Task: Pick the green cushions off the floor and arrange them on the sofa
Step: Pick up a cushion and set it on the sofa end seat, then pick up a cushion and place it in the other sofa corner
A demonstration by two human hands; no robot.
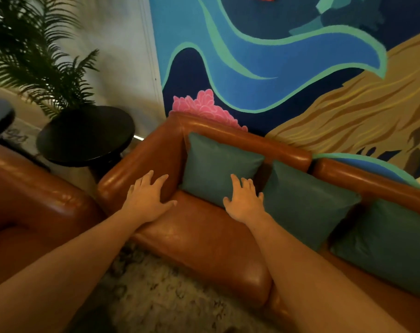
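Three green cushions lean in a row against the backrest of the brown leather sofa (pixel 204 239). The left cushion (pixel 216 159) sits in the corner by the armrest, the middle cushion (pixel 307 203) overlaps its right edge, and the right cushion (pixel 393 246) runs off toward the frame's edge. My right hand (pixel 243 200) lies over the lower part of the left cushion with its fingers spread and straight. My left hand (pixel 149 197) is spread open beside the sofa's left armrest, just left of that cushion, holding nothing.
A round black side table (pixel 86 135) with a potted fern (pixel 33 61) stands left of the sofa. A second brown leather seat (pixel 36 203) fills the left foreground. A patterned rug (pixel 156 296) covers the floor in front. A painted mural wall (pixel 276 56) rises behind the sofa.
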